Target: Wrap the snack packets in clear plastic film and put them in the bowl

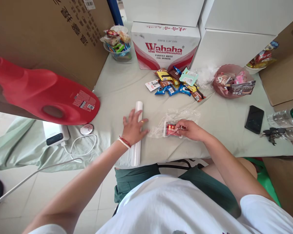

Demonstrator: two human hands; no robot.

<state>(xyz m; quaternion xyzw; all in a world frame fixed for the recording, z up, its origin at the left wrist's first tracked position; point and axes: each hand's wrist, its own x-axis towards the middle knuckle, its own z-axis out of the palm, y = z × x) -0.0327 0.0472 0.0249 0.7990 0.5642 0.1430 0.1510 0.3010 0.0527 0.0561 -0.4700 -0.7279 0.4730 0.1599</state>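
My left hand (134, 127) lies with spread fingers across a white roll of clear plastic film or bags (136, 152), touching it from above. The roll runs lengthwise toward the table's front edge. My right hand (189, 129) pinches the right end of a small red snack packet (170, 129) with yellow lettering. Beneath that packet spreads a crinkled clear plastic bag (156, 131), flat on the cloth. Farther back sits a pile of wrapped snacks (172, 89) in blue, yellow, brown and mint green wrappers.
A Wahaba-style water carton (166, 48) and white boxes (236, 45) stand behind. Bowls of snacks, one clear (123, 57) and one pink (226, 89), flank them. A red jug (51, 94) and power bank (55, 133) are left; a phone (254, 119), keys (273, 134) and bottles (283, 117) right.
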